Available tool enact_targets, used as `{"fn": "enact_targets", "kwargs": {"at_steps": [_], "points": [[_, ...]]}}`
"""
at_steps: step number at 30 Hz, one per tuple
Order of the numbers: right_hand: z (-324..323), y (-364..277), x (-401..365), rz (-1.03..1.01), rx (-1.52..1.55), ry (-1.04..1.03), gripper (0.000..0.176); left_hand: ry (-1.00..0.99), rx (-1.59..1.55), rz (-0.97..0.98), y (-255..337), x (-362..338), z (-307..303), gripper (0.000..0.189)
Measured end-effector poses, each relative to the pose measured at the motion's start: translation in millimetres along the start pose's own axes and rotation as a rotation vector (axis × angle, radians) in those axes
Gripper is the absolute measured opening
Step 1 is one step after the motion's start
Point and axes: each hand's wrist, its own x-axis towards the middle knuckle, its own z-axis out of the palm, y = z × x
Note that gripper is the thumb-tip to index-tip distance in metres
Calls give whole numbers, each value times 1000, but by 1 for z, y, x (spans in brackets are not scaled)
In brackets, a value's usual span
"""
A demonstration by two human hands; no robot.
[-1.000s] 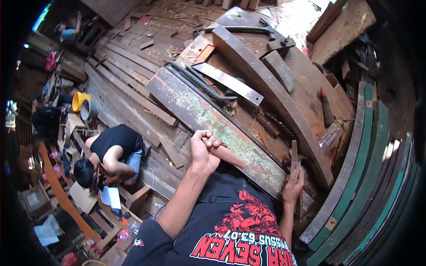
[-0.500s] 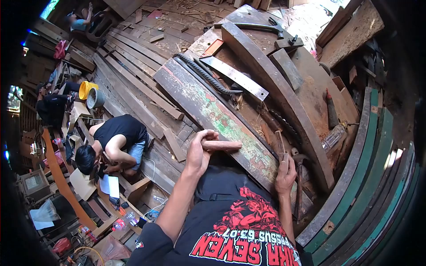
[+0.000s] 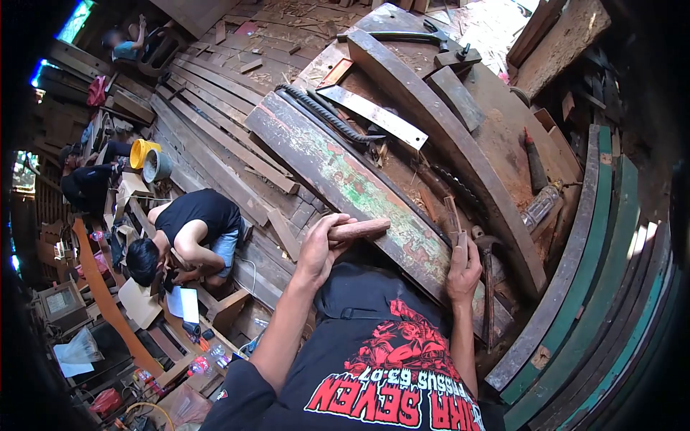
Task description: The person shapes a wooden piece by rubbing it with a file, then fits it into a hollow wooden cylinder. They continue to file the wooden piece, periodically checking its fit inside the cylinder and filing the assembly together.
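**Where rough timber meets closed grips**

As the head view shows, the left hand (image 3: 322, 248) has its grip wrapped tight round a smooth, reddish-brown cylindrical wooden handle (image 3: 363, 229). The handle lies across a long plank with flaking green and red paint (image 3: 338, 176). The right hand (image 3: 463, 271) clamps a slim, upright wooden stick-like tool (image 3: 453, 219) over the same plank, on the sawdust-strewn worktop (image 3: 503, 136).

I see the stick (image 3: 363, 229) in the left hand (image 3: 321, 246) as smooth, matt wood. The slat (image 3: 452, 218) in the right hand (image 3: 463, 271) looks like bare wood too. The plank (image 3: 338, 172) is rough wood with worn green paint, the ribbed bar (image 3: 327, 118) dull metal.
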Motion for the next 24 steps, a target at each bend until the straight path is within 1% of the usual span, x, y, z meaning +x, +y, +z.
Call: {"fn": "enact_targets", "kwargs": {"at_steps": [3,6,12,15,18,19,20,22,24], "points": [[1,2,0,-6,8,29,45,-19,228,18,-1,-2,1,34],[1,3,-1,6,15,42,46,-54,213,-109,6,-13,11,34],[0,8,0,15,14,43,53,-116,257,-73,-5,-10,11,34],[-1,9,1,10,13,51,54,-131,385,19,-5,-14,17,35],[-3,6,1,5,3,73,53,-175,818,306,-3,-18,17,41],[-2,6,2,0,8,79,53,-162,797,229,0,-22,21,46],[-1,10,1,27,48,67,52,-203,858,231,5,-27,24,47],[2,17,2,9,98,85,50,-257,908,432,1,-28,27,44],[1,18,1,26,142,81,49,-301,1146,487,32,-50,53,38]]}}
